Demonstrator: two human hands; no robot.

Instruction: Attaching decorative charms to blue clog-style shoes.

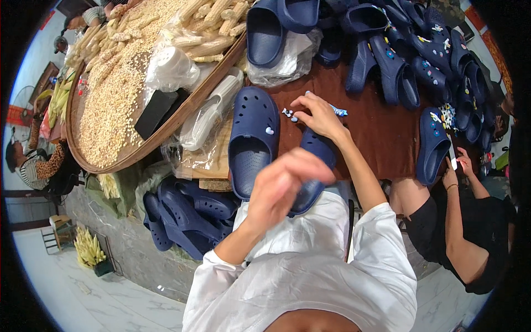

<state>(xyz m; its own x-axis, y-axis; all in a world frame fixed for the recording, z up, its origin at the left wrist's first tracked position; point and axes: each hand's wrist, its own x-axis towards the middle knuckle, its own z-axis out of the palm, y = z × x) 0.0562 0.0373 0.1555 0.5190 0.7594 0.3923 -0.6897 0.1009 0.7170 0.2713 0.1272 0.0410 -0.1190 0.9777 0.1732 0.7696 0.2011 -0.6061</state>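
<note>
Brown table (381, 138): small charms (289, 114) just beside right-hand fingers (301, 105).

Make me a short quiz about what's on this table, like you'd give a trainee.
1. True or false: the right hand reaches to small charms on the dark brown table.
2. What colour is the perforated rubber clog lying beside that hand?
3. What fills the big round woven tray? A) loose pale kernels and cobs B) shoes C) cloth

Key:
1. True
2. Navy blue
3. A

The left hand is raised and blurred, holding nothing that can be made out.
</note>
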